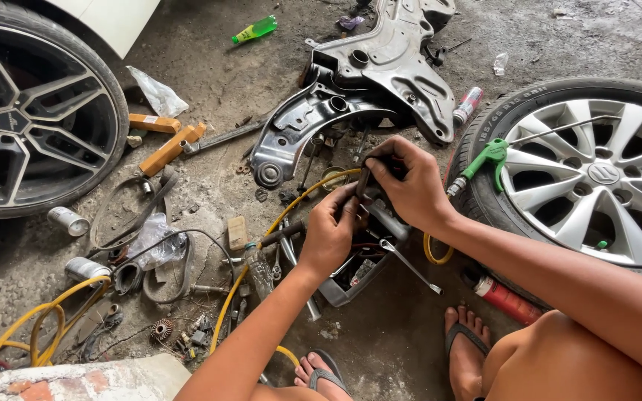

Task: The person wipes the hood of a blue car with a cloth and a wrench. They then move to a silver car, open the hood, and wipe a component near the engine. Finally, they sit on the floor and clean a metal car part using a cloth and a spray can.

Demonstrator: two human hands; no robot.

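Dirt floor — toolbox [345,291] holds wrenches [410,263].

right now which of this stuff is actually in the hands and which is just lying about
In hand:
- left hand and right hand on a dark metal tool
- tool tray directly below

Lying about:
- green bottle
- red spray can
- green air gun on the wheel
- yellow hose
- subframe

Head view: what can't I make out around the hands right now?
- Dark tool gripped by left hand and right hand: fingers cover it.
- Toolbox contents: hidden beneath both hands.
- Dark wheel: cut off at left edge.
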